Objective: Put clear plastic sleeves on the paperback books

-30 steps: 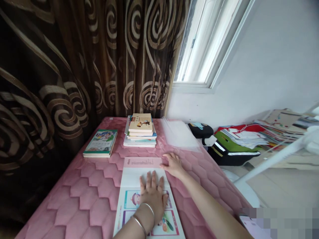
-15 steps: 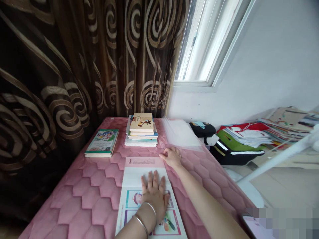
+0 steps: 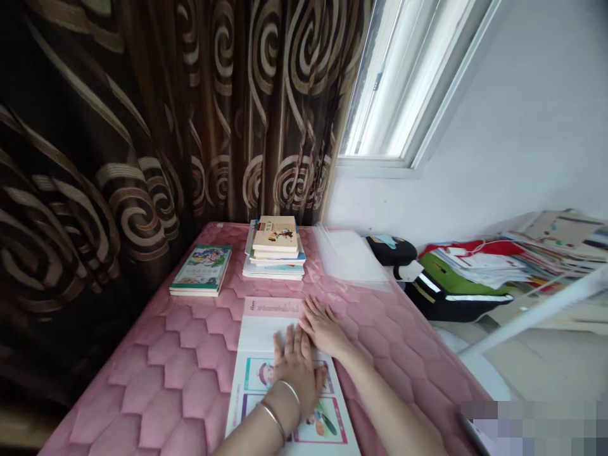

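Note:
An opened booklet (image 3: 259, 334) with coloured picture panels and a pale pink strip at its far end lies on the pink quilted bed surface (image 3: 185, 348). My left hand (image 3: 297, 367), with two silver bangles at the wrist, presses flat on its middle, fingers stretched forward and covering part of the pictures. My right hand (image 3: 325, 328) rests with fingers spread on the booklet's far right edge, its thumb close to my left fingertips. Neither hand grips anything.
Beyond the booklet stands a stack of books (image 3: 275, 250). Two books with green edges (image 3: 202, 271) lie to the left, and clear plastic sleeves (image 3: 349, 253) to the right. Past the bed's right side are a green and black bag (image 3: 456, 288) and a white stand (image 3: 532, 313).
My right hand has moved from beside the booklet's far corner onto its right edge, and its curled fingers have spread out flat. My left hand stays on the page.

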Demonstrator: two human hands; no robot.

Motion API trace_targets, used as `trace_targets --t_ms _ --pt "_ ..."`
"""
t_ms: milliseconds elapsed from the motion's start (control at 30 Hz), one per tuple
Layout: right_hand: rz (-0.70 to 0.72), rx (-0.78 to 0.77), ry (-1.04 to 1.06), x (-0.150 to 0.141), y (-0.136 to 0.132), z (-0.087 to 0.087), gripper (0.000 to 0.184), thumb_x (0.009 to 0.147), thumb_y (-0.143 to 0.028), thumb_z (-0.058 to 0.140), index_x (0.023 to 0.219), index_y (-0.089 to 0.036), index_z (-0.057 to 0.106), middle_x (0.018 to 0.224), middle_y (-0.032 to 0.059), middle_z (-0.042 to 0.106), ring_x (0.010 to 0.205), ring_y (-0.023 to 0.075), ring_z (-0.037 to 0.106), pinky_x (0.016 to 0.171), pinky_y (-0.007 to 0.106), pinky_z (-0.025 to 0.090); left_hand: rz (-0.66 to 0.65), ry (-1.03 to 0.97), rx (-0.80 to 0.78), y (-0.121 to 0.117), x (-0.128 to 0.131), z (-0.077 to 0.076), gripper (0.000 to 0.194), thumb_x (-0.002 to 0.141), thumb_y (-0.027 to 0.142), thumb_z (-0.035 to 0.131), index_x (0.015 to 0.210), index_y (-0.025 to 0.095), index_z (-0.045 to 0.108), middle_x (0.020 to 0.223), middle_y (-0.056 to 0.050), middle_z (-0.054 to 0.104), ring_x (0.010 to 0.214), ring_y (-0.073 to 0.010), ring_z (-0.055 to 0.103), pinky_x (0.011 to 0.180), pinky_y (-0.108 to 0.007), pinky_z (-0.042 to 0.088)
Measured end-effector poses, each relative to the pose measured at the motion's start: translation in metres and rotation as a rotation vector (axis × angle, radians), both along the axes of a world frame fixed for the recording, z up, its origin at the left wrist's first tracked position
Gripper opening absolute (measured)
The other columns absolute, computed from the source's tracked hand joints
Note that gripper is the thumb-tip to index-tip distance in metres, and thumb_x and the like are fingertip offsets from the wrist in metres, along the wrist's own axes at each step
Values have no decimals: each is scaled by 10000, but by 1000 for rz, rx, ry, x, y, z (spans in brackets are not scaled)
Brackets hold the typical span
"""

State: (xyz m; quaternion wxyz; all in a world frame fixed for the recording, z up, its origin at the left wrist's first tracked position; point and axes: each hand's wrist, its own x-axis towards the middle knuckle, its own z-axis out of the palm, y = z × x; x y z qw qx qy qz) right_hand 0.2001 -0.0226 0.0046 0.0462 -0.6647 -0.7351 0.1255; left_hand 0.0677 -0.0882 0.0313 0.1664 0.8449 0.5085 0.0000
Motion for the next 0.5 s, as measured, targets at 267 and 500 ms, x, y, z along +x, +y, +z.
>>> trace_targets --t_ms 267,500 --pt "-27 64 -49 -4 -3 -7 574 948 -372 205 1469 -135 237 1545 44 134 1431 191 83 1146 420 63 105 -45 72 30 -15 -8 652 873 340 306 1471 105 196 1550 -82 183 1376 -255 286 1108 -444 249" --pt "-44 9 -22 -3 -1 -4 601 949 -443 198 1475 -154 222 1549 39 135 1432 176 61 1145 404 61 74 36 44 79 -44 -1 650 882 397 307 1476 158 195 1538 -56 246 1426 -284 122 1131 -560 47"
